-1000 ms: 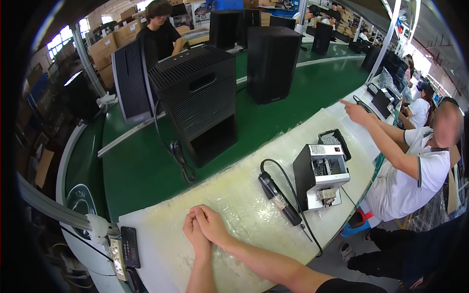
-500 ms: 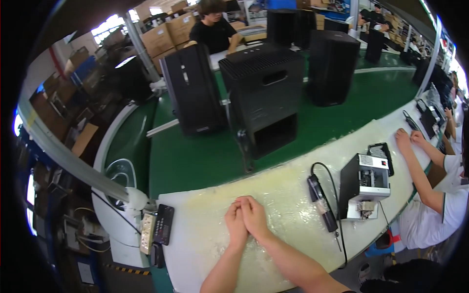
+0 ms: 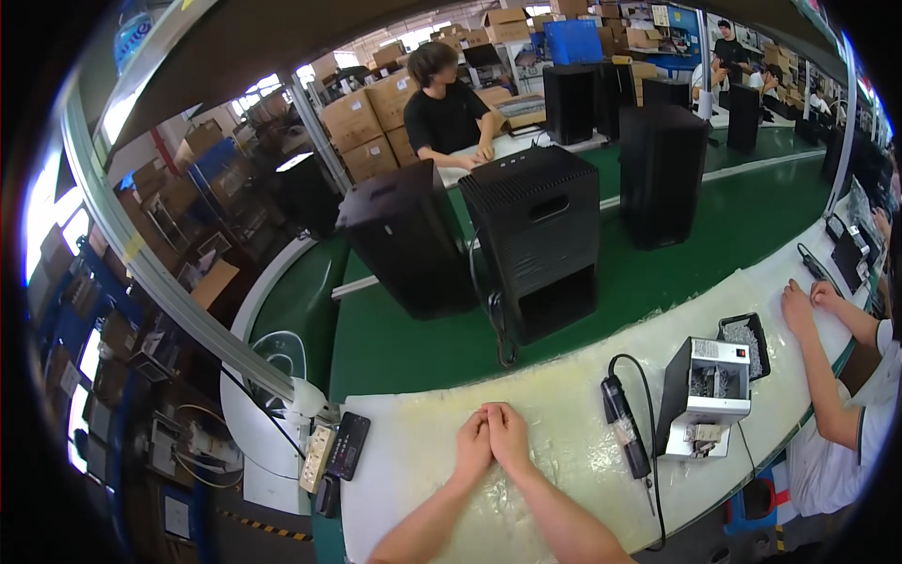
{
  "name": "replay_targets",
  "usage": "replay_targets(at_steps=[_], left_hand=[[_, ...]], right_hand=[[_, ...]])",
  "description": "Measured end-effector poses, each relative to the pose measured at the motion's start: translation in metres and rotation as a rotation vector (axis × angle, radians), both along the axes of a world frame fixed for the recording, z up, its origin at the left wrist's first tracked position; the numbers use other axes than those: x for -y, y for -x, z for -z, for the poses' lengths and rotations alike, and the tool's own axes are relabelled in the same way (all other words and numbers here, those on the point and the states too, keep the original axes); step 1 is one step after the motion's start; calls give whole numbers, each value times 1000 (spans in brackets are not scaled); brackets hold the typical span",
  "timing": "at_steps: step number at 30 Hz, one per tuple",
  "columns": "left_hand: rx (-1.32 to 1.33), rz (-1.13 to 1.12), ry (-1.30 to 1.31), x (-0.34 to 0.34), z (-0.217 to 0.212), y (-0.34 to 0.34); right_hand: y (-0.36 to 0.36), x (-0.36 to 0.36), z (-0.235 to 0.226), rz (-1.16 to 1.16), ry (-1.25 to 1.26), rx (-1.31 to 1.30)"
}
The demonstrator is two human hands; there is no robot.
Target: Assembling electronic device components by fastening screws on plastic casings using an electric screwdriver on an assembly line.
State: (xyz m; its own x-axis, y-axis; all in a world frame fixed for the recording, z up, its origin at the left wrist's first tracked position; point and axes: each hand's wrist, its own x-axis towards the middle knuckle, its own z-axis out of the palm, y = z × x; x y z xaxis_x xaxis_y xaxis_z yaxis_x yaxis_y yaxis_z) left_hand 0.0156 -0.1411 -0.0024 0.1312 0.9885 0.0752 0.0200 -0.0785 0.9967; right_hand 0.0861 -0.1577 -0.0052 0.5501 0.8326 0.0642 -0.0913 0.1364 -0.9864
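Note:
My left hand and my right hand rest together on the film-covered white tabletop. Their fingers are curled and pressed against each other, both closed, with no object showing between them. To their right lies a black electric screwdriver with a cable. Beside it stands a black-and-silver screw feeder. Left of my hands are a black phone-like device and a pale power strip. Beyond the tabletop, a black speaker cabinet with an open lower slot and a hanging cable stands on the green conveyor.
More black cabinets stand on the green conveyor, one at left, one at right. A black tray of screws sits behind the feeder. A co-worker's arms rest at right; another person sits across. A metal post rises at left.
The view has tilted up, so the scene sits lower and further right in the picture. My hands stay together on the tabletop. The person across has turned their head toward the right.

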Motion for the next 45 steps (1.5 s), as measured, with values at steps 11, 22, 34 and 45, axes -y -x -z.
replay_targets(at_steps=[11, 22, 34, 45], left_hand=[[-694, -169, -1232, -198, -240, -36], [-1164, -565, -1297, -232, -220, -37], [-1046, -234, -1276, -115, -228, -20], [-735, -381, -991, -60, -157, 97]], right_hand=[[-10, -3, 7, -161, 25, -369], [-11, -9, 12, -232, 79, -449], [-18, -12, 12, -245, 69, -427], [-28, -15, 16, -38, -36, -492]])
